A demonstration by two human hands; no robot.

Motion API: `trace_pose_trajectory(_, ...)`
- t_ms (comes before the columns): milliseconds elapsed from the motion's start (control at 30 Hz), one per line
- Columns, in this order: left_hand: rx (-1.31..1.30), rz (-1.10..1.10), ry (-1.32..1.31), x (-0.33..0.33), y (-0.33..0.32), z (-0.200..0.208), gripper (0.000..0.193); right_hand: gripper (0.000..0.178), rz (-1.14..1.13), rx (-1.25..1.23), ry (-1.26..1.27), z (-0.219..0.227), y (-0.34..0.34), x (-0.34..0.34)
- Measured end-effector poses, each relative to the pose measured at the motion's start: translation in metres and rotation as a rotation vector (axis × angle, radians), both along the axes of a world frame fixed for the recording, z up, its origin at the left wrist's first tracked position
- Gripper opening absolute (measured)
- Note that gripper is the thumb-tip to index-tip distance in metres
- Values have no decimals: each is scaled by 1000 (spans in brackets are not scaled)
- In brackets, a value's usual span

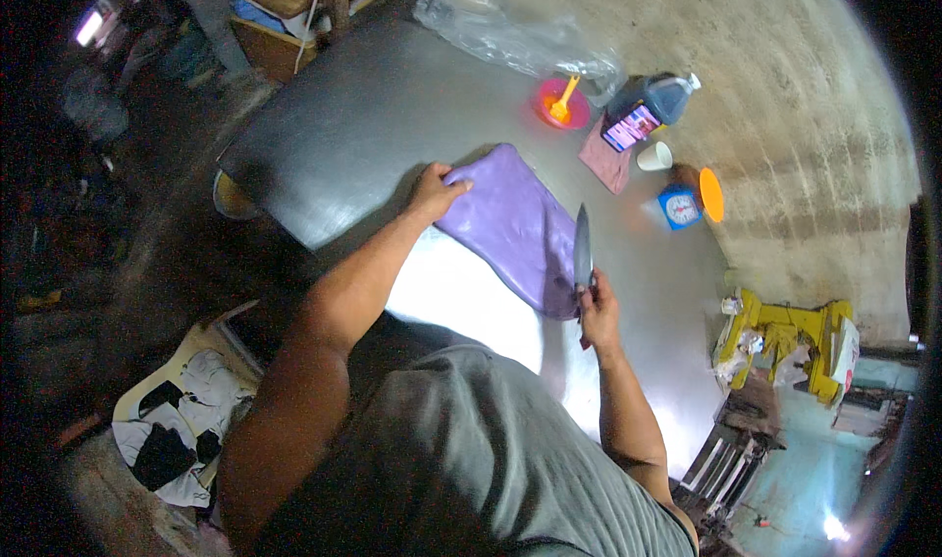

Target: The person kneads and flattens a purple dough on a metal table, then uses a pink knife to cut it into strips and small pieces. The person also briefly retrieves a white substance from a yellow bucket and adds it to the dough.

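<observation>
A smooth purple slab of what looks like dough [510,225] lies slantwise across the shiny metal tabletop [368,96]. My left hand [439,192] grips its upper left edge, thumb on top; the other fingers are partly hidden. In my right hand [601,312] is the handle of a kitchen knife [583,248]. Its blade points away from me, close along the slab's right end, and I cannot tell whether it touches the slab.
Toward the wall are a clear plastic sheet [500,32], a pink bowl [543,106] with a yellow-orange utensil [563,104], a dark jug [665,98] with a phone [630,128] against it, a pink cloth [605,159], a white cup [654,157] and a blue scale [679,207].
</observation>
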State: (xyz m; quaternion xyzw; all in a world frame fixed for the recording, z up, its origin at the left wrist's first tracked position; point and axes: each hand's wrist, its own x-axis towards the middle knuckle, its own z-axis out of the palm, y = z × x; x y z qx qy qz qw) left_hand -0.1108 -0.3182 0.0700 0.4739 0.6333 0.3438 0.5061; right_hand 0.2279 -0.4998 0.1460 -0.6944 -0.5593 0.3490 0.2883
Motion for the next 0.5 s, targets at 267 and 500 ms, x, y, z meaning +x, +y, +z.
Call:
trace_pose_trajectory(267,234,290,286,-22,-33,-54,47,49,444,-36,-225,9,38,-67)
trace_pose_trajectory(500,274,85,572,-5,-37,-13,49,49,536,17,-260,17,84,-110)
